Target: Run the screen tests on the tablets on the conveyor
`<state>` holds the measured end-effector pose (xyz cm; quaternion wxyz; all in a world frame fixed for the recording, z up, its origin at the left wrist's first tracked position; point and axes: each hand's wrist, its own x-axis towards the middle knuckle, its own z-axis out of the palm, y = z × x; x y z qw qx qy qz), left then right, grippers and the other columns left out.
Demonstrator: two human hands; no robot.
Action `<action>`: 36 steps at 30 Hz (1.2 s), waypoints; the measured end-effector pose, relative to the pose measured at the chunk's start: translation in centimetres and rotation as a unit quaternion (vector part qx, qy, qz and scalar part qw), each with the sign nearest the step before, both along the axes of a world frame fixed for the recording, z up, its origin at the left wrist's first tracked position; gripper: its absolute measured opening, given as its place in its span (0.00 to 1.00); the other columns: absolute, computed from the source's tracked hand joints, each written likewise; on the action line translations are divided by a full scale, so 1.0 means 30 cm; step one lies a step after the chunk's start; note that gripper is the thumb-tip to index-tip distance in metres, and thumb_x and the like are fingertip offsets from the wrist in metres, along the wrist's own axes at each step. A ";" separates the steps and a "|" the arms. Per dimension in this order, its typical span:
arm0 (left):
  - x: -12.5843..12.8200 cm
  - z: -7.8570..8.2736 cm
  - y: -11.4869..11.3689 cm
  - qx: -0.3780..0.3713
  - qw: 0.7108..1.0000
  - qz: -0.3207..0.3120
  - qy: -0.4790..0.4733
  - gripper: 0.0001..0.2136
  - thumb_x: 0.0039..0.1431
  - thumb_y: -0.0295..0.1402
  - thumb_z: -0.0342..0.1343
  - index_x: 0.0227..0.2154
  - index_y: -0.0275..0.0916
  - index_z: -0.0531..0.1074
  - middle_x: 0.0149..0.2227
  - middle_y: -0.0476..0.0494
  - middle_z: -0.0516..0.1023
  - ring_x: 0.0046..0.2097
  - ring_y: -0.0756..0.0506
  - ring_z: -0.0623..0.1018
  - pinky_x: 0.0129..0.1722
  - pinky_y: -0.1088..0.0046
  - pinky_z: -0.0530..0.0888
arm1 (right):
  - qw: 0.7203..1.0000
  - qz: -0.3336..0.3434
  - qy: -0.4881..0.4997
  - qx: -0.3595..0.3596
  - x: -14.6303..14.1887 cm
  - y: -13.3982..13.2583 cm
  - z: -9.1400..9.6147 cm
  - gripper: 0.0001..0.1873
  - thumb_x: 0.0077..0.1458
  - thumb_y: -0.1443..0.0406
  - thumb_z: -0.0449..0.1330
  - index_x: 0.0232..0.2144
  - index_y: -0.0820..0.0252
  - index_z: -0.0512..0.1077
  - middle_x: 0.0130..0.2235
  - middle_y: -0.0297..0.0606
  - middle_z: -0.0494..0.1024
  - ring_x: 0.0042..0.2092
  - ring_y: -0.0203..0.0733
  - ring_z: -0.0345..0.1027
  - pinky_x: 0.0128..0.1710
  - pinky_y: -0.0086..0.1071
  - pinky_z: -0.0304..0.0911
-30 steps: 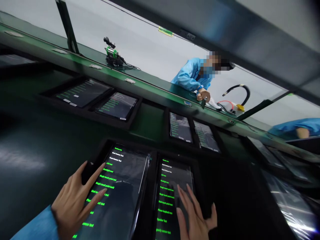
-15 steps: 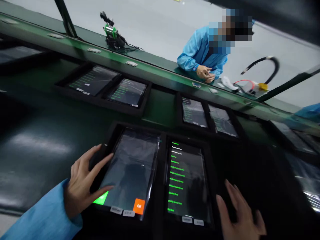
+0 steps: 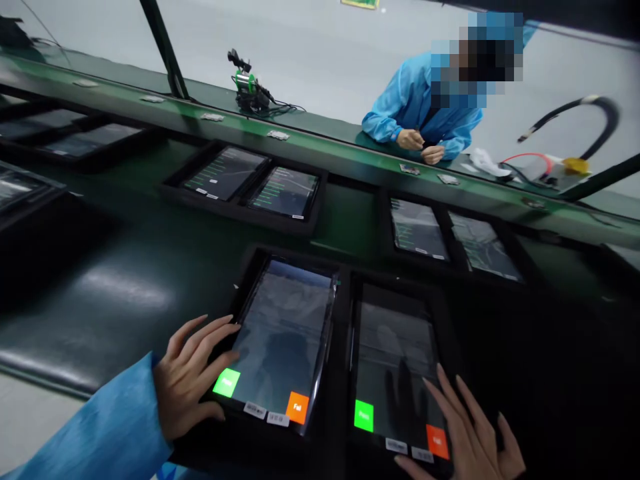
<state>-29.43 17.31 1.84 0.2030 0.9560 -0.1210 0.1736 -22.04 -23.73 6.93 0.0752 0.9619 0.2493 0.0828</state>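
Hands (image 3: 193, 380) (image 3: 467, 427) (both spread) are at two tablets (image 3: 285, 327) (image 3: 383, 353), the right one's list now replaced by buttons (image 3: 364, 416) (image 3: 437, 441).

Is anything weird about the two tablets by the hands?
Nothing looks spilled or broken. One odd bit: on the left tablet, clear film seems to stick out along the right edge instead of lying flat.

Your left hand (image 3: 193, 377) sits near left, palm down, fingers slightly spread; your right hand (image 3: 473, 430), near right, fans its fingers, thumb apart.
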 end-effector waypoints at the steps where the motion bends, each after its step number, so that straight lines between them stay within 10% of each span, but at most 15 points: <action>1: -0.002 -0.001 -0.006 -0.004 1.000 0.002 -0.014 0.27 0.48 0.60 0.58 0.40 0.41 0.70 0.54 0.40 0.69 0.58 0.34 0.66 0.65 0.56 0.45 | 1.000 -0.001 -0.003 -0.003 0.001 -0.016 0.000 0.42 0.52 0.45 0.48 0.63 0.57 0.48 0.64 0.45 0.54 0.63 0.57 0.47 0.57 0.62 0.39; 9: 0.009 0.004 -0.054 -0.027 0.996 -0.010 -0.090 0.22 0.57 0.57 0.51 0.42 0.45 0.72 0.53 0.45 0.70 0.55 0.39 0.68 0.65 0.55 0.44 | 0.993 -0.114 0.039 0.003 -0.027 -0.092 -0.009 0.53 0.43 0.51 0.60 0.65 0.58 0.39 0.67 0.46 0.44 0.66 0.57 0.40 0.62 0.61 0.31; 12: 0.151 0.077 -0.096 -0.020 0.996 -0.035 -0.084 0.31 0.53 0.62 0.51 0.49 0.42 0.70 0.52 0.39 0.71 0.54 0.36 0.68 0.65 0.54 0.43 | 0.992 -0.117 0.053 0.017 -0.038 -0.098 -0.006 0.51 0.45 0.51 0.60 0.64 0.56 0.40 0.67 0.45 0.45 0.66 0.54 0.38 0.63 0.58 0.26; 15: 0.371 0.132 -0.163 0.127 0.983 -0.020 -0.130 0.17 0.66 0.42 0.47 0.47 0.35 0.71 0.51 0.35 0.71 0.53 0.35 0.69 0.61 0.49 0.51 | 0.991 -0.123 0.053 0.013 -0.046 -0.106 -0.011 0.50 0.46 0.52 0.61 0.64 0.56 0.40 0.68 0.46 0.42 0.67 0.55 0.37 0.62 0.58 0.28; 20: 0.629 0.104 -0.272 0.179 0.976 -0.023 -0.121 0.12 0.61 0.25 0.44 0.40 0.37 0.73 0.49 0.39 0.72 0.49 0.37 0.71 0.51 0.51 0.61 | 0.990 -0.139 0.034 -0.018 -0.051 -0.101 -0.028 0.56 0.39 0.52 0.65 0.63 0.60 0.41 0.67 0.54 0.42 0.65 0.60 0.42 0.61 0.61 0.27; 27: 0.648 0.012 -0.254 0.114 0.984 -0.021 -0.136 0.15 0.64 0.29 0.38 0.39 0.36 0.72 0.43 0.35 0.72 0.47 0.33 0.71 0.45 0.48 0.62 | 0.973 -0.209 0.094 -0.020 -0.035 -0.080 -0.009 0.54 0.36 0.45 0.69 0.60 0.61 0.55 0.68 0.48 0.40 0.67 0.58 0.37 0.64 0.59 0.23; 32: 0.622 0.019 -0.243 0.098 0.992 -0.016 -0.082 0.14 0.65 0.33 0.41 0.40 0.35 0.71 0.44 0.38 0.69 0.48 0.33 0.70 0.48 0.44 0.63 | 0.962 -0.190 0.194 0.032 0.022 -0.114 0.028 0.63 0.35 0.41 0.67 0.65 0.62 0.47 0.68 0.47 0.33 0.67 0.62 0.28 0.62 0.65 0.29; 36: 0.613 0.042 -0.299 0.113 0.991 -0.023 -0.073 0.16 0.64 0.40 0.44 0.41 0.34 0.71 0.49 0.34 0.68 0.49 0.30 0.70 0.49 0.42 0.62 | 0.961 -0.186 0.174 0.112 0.202 -0.060 0.066 0.48 0.53 0.41 0.54 0.64 0.66 0.49 0.68 0.49 0.31 0.68 0.58 0.23 0.63 0.62 0.28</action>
